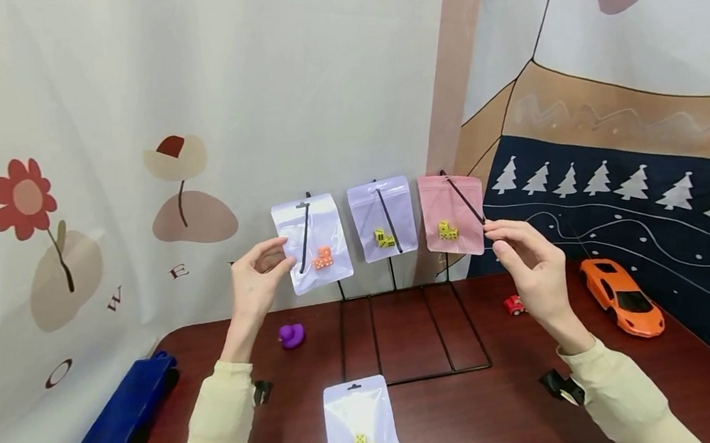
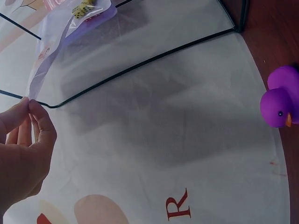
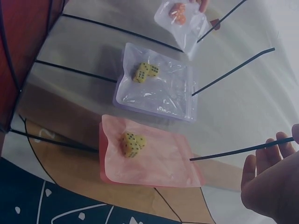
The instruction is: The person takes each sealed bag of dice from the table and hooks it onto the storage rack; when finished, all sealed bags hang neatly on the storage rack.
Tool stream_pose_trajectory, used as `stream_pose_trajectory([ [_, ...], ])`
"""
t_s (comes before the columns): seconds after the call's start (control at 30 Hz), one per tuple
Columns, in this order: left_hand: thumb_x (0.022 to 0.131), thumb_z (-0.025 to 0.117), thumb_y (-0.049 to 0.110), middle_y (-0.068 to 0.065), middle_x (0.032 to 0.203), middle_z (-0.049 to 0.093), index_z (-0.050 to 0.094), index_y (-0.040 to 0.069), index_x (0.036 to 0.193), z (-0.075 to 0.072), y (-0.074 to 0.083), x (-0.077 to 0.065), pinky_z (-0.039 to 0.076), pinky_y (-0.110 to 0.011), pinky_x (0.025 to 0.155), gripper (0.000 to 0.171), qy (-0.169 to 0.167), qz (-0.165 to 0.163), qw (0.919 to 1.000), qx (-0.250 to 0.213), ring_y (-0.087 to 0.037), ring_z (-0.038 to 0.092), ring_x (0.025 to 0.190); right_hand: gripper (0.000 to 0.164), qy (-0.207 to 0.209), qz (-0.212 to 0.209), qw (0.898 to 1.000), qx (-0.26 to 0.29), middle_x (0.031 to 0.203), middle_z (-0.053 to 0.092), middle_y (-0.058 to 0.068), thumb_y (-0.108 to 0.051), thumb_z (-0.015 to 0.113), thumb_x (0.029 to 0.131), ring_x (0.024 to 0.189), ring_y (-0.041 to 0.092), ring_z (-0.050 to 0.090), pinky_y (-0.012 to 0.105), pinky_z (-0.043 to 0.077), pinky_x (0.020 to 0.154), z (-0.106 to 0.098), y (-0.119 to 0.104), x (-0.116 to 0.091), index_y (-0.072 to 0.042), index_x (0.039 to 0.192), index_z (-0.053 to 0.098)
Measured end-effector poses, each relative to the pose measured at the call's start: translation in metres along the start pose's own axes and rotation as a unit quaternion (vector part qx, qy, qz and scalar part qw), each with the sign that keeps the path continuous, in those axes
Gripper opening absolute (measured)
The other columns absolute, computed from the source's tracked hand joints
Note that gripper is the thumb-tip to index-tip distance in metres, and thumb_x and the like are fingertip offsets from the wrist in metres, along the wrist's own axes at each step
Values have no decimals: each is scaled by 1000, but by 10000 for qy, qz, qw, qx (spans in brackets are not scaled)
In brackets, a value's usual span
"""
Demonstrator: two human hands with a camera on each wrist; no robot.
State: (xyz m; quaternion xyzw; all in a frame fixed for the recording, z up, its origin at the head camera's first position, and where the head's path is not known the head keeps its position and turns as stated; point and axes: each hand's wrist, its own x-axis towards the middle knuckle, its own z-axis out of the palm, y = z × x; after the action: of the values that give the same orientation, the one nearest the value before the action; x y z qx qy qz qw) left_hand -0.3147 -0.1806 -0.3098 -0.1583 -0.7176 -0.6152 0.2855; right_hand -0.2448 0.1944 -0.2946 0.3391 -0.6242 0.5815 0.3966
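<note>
A black wire rack (image 1: 434,376) stands on the table with three zip bags hanging from its prongs. My left hand (image 1: 254,281) pinches the left edge of the leftmost bag, a pale lavender bag (image 1: 324,221) with orange dice (image 1: 323,257) inside. The left prong passes through this bag's top hole. In the middle hangs a lavender bag (image 3: 163,100) with yellow dice (image 3: 145,72). On the right prong (image 3: 233,151) hangs a pink bag (image 3: 163,158), also with yellow dice. My right hand (image 1: 536,268) holds that prong's tip between thumb and fingers.
Nearest me lies a pale bag (image 1: 343,429) with yellow dice. A purple rubber duck (image 1: 292,336) sits left of the rack. A small red car (image 1: 514,304) and an orange car (image 1: 624,297) stand right; a blue object (image 1: 125,407) lies far left. Curtains hang behind.
</note>
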Motion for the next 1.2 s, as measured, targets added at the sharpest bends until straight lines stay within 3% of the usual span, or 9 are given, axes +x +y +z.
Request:
stream_pose_trajectory([
  [0.23, 81, 69, -10, -32, 102, 62, 61, -11, 115, 7, 22, 5, 53, -17, 70, 35, -235, -169, 9996, 47, -18, 66, 83, 17, -2, -38, 10000, 85, 109, 56, 31, 22, 50, 85, 108, 23, 57, 22, 47, 91, 0, 1, -1, 22, 100, 58],
  [0.5, 81, 69, -10, -31, 101, 63, 62, -11, 115, 10, 20, 6, 52, -16, 70, 35, -61, -290, 9991, 309, -17, 66, 81, 17, -33, -86, 9997, 209, 108, 57, 30, 23, 50, 84, 108, 23, 57, 25, 46, 94, 0, 2, -2, 22, 99, 58],
  [0.63, 81, 68, -11, -31, 103, 63, 61, -11, 115, 11, 17, 8, 52, -16, 71, 35, -23, -312, 9991, 273, -15, 66, 81, 16, -9, -124, 9997, 203, 107, 57, 31, 22, 50, 84, 107, 24, 57, 25, 46, 94, -1, 1, -1, 23, 99, 58],
  [0.87, 80, 72, -6, -26, 109, 64, 63, -5, 117, 8, -9, 12, 53, -18, 75, 38, 118, -359, 9993, 10, -10, 66, 83, 16, 4, -97, 9996, 260, 107, 56, 31, 23, 50, 84, 108, 23, 57, 25, 46, 95, -2, -1, 1, 24, 99, 57],
  [1.0, 80, 73, -5, -24, 110, 65, 64, -4, 117, 7, -16, 8, 54, -20, 76, 38, 223, -440, 9988, 51, -9, 66, 86, 16, -1, -69, 9994, 327, 107, 56, 31, 23, 50, 84, 107, 23, 56, 25, 46, 95, -2, -2, 1, 23, 99, 57],
  [1.2, 81, 70, -8, -27, 111, 63, 63, -8, 115, 4, -18, -1, 53, -18, 76, 35, 440, -374, 9983, -27, -24, 66, 96, 17, -9, 19, 9996, 295, 107, 55, 33, 22, 51, 85, 106, 23, 57, 24, 46, 94, -3, -2, -1, 23, 100, 58],
])
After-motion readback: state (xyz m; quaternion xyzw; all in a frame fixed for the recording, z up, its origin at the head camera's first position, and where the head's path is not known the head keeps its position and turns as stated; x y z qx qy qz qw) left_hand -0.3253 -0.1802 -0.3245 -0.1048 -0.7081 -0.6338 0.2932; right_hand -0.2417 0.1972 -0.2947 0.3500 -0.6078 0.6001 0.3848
